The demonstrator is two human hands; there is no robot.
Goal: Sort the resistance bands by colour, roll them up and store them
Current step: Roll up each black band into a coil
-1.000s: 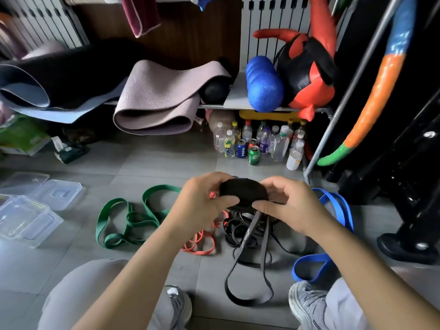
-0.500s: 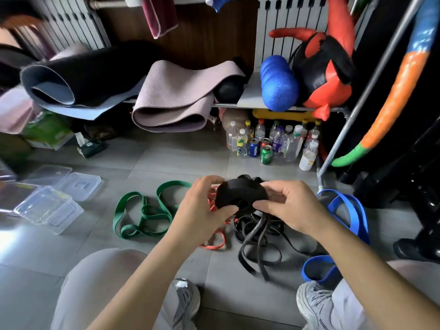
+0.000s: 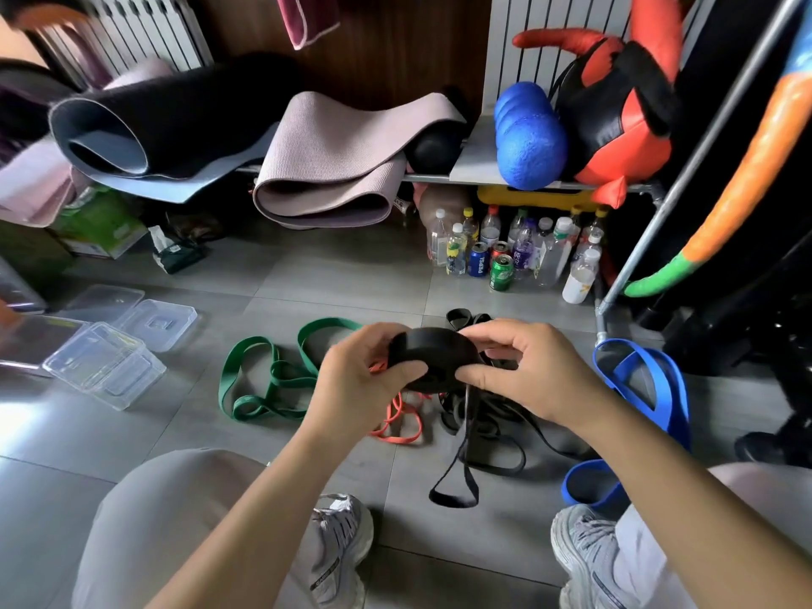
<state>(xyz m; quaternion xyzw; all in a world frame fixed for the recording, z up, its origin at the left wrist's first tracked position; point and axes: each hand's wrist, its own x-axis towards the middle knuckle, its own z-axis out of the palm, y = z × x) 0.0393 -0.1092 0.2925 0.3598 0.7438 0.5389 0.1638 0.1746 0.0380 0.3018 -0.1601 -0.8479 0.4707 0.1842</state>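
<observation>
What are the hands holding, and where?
The rolled-up black band: the left hand pinches its left side, the right hand its right side.

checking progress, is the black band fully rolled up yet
Partly rolled: left hand and right hand hold the coil, but a loose tail hangs below it.

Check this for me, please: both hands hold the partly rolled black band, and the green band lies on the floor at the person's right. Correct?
One detail is wrong. The head view shows the green band on the floor at the person's left, not right. The left hand and right hand do hold the partly rolled black band.
</observation>
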